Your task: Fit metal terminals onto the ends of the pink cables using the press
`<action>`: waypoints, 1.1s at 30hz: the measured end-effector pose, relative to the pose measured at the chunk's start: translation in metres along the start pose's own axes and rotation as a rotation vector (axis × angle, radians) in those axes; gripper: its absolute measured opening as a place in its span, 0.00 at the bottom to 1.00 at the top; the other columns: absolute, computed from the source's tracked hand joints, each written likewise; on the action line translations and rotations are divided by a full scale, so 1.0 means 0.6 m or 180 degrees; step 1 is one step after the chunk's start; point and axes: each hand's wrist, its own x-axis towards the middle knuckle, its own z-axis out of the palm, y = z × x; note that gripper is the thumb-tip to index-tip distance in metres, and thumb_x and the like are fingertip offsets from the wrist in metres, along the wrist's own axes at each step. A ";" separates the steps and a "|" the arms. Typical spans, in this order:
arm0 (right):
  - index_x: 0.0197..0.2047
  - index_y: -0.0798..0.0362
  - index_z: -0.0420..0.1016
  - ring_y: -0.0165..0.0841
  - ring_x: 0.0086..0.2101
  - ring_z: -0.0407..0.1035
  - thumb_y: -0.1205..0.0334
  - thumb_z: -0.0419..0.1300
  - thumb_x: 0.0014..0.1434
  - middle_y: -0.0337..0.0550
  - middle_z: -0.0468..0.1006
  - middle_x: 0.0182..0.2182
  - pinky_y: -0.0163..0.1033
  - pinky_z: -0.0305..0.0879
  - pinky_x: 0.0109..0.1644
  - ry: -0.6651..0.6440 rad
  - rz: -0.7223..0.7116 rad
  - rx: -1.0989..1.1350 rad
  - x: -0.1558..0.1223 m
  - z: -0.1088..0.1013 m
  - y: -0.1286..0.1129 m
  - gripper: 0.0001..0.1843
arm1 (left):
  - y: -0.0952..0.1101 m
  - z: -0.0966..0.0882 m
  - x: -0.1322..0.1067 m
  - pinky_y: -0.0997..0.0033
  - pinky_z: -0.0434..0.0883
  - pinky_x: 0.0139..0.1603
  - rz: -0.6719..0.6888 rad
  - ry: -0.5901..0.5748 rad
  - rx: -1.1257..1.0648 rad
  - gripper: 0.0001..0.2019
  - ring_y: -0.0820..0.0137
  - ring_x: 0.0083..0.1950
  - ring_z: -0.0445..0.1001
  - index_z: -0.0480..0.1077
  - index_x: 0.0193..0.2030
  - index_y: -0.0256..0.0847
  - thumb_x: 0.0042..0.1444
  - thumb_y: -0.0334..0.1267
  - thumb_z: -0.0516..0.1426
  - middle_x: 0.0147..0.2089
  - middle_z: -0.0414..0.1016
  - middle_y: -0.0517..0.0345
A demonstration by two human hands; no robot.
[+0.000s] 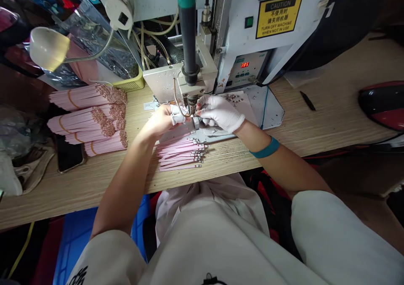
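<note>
My left hand (164,119), with white cots on its fingertips, is pinched on a thin pink strip just left of the machine's tip (191,102). In a white glove, my right hand (221,112) is closed right beside that tip, fingers pressed on something small that I cannot make out. Both hands meet under the dark vertical rod (188,32) of the white bench machine (240,28). A loose fan of pink strips (181,152) with metal ends lies on the table just below my hands.
Bundles of pink strips (91,119) tied with bands are stacked at the left. A dark phone (67,154) lies beside them. A lamp (49,47) hangs at the far left. A black pen (307,101) and a red-black object (383,104) lie at the right on the wooden table (315,125).
</note>
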 end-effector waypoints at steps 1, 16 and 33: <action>0.33 0.54 0.66 0.21 0.16 0.61 0.79 0.60 0.54 0.34 0.68 0.24 0.26 0.51 0.12 -0.0003 -0.0007 -0.0015 0.000 0.000 0.000 0.11 | -0.001 -0.001 0.001 0.76 0.51 0.21 -0.0010 -0.0002 -0.0007 0.09 0.80 0.21 0.55 0.73 0.21 0.35 0.35 0.38 0.64 0.18 0.63 0.65; 0.36 0.53 0.70 0.27 0.21 0.63 0.72 0.61 0.57 0.38 0.70 0.24 0.32 0.55 0.18 0.0031 -0.0234 -0.0915 -0.007 -0.025 -0.016 0.06 | -0.016 -0.023 0.000 0.76 0.56 0.22 0.0176 -0.0089 0.0206 0.08 0.78 0.21 0.60 0.77 0.24 0.35 0.40 0.39 0.65 0.20 0.68 0.61; 0.28 0.53 0.79 0.34 0.31 0.70 0.69 0.66 0.51 0.40 0.77 0.27 0.39 0.65 0.35 -0.0052 -0.0937 -0.2846 -0.006 -0.047 -0.016 0.02 | -0.018 -0.024 -0.019 0.73 0.57 0.29 0.0544 0.0003 0.2418 0.07 0.70 0.27 0.64 0.77 0.30 0.38 0.46 0.33 0.57 0.25 0.72 0.57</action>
